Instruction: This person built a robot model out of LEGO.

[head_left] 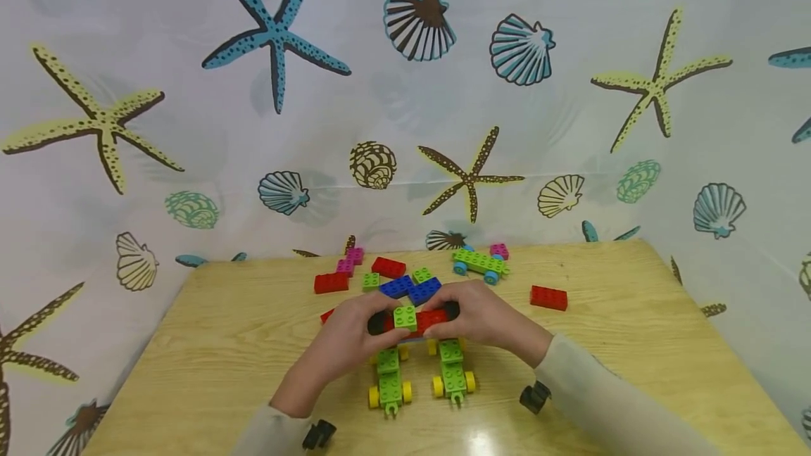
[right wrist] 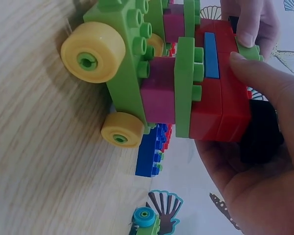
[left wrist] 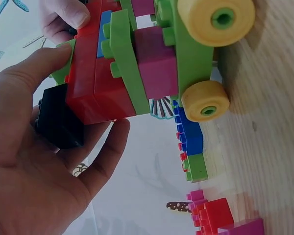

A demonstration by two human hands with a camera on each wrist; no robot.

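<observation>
A toy-brick build stands in front of me on two green wheeled bases (head_left: 389, 387) with yellow wheels. Magenta bricks (left wrist: 157, 63) and green plates (right wrist: 183, 88) rise from the bases to a row of red bricks (right wrist: 206, 117). Black bricks (left wrist: 61, 117) cap the row's ends, and a green brick (head_left: 405, 317) sits on its middle. My left hand (head_left: 351, 329) grips the left end, thumb at the green brick and fingers behind. From the right, my right hand (head_left: 478, 312) holds the other end, its thumb along the red row. A blue piece (right wrist: 211, 55) shows between the reds.
Behind the build lie blue bricks (head_left: 425, 290), small green bricks (head_left: 371, 281), red bricks (head_left: 331, 283) and pink bricks (head_left: 345, 267). A green car base (head_left: 480, 263) with blue wheels stands at the back; one red brick (head_left: 548, 298) lies right. A patterned cloth (head_left: 355, 217) hangs behind the table.
</observation>
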